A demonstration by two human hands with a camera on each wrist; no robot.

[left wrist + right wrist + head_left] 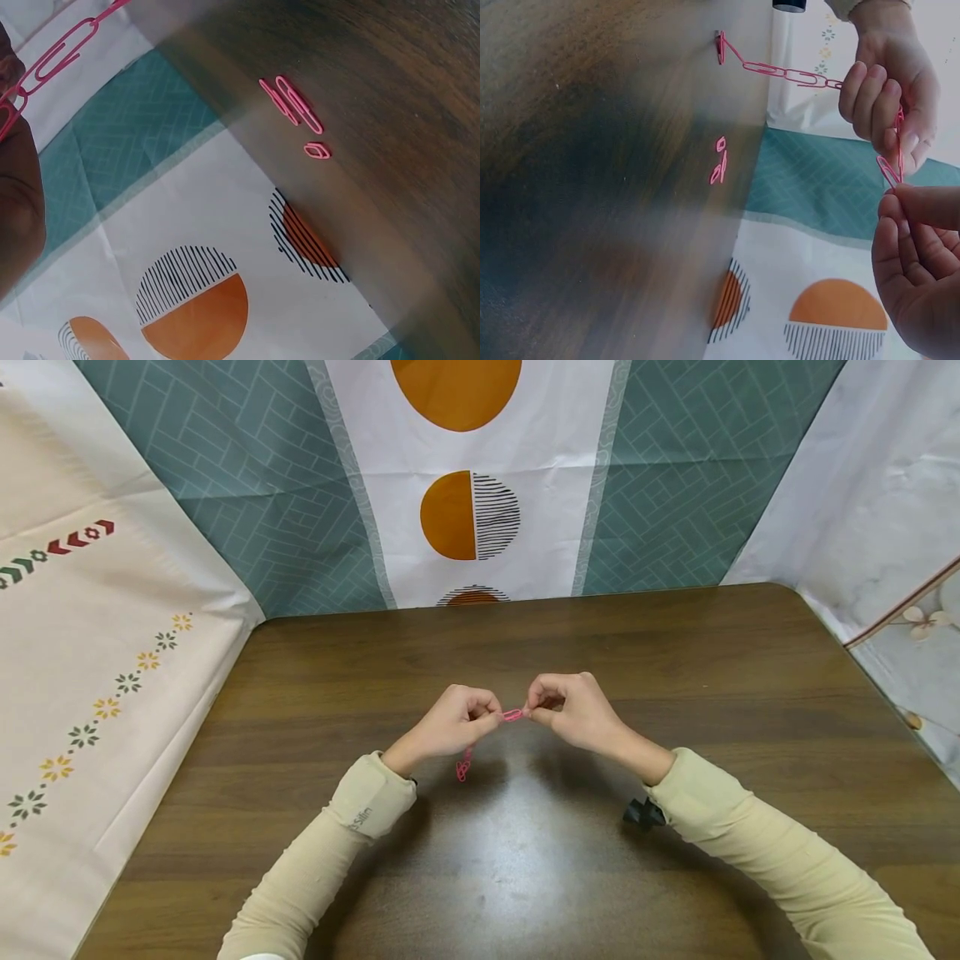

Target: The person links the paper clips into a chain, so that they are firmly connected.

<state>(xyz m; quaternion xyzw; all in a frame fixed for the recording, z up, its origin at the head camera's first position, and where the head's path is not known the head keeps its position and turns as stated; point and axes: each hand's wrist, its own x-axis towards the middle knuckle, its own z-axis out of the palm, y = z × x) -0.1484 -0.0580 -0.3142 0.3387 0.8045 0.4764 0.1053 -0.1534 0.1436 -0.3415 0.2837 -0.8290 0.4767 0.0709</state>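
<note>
Between the two hands in the head view is a pink paper clip (512, 715). My left hand (457, 718) pinches one side of it, while a chain of linked pink paper clips (462, 768) dangles below that hand. My right hand (577, 710) pinches the other side between thumb and forefinger. In the right wrist view, the chain (765, 70) runs out of the left hand's curled fingers (874, 82), and a clip (889, 171) angles up from the right fingertips. Loose pink paper clips (298, 105) lie on the table in both wrist views.
The brown wooden table (337, 677) ends at a cloth backdrop (285, 485) with teal sides and orange circles. Pale cloths hang at left (112, 777) and right (885, 527). A small black object (643, 813) sits at the right cuff.
</note>
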